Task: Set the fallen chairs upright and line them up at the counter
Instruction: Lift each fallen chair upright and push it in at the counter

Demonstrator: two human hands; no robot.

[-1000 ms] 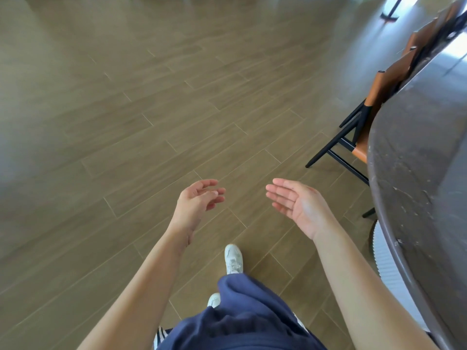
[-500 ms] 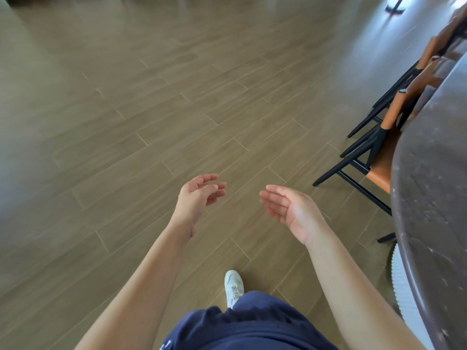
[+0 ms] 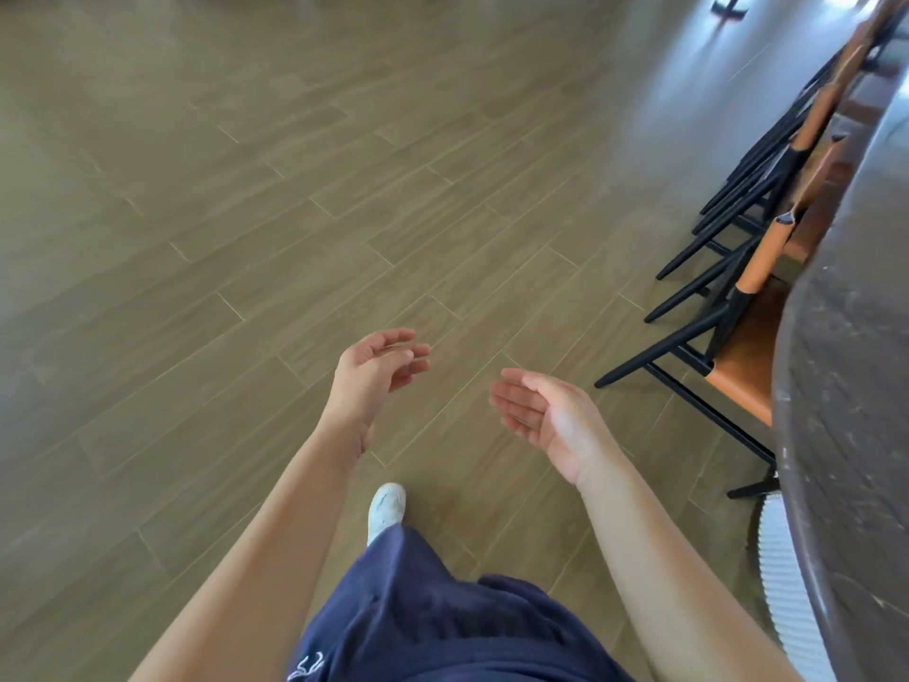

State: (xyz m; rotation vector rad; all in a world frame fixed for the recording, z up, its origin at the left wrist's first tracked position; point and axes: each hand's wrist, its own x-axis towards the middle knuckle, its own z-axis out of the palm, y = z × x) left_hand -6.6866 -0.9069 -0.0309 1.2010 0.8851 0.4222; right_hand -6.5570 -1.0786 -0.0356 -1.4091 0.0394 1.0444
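You're holding both hands out over the wood-plank floor [image 3: 295, 238] — your left hand [image 3: 374, 371] with fingers loosely curled, your right hand [image 3: 546, 411] palm up and relaxed, neither gripping anything. Off to the right of your right hand, the orange-seated chairs [image 3: 738, 371] are standing upright in a row along the dark counter [image 3: 846, 435].

Head camera looks steeply down over wooden floor [image 3: 305, 228], counter [image 3: 851, 386] at right.
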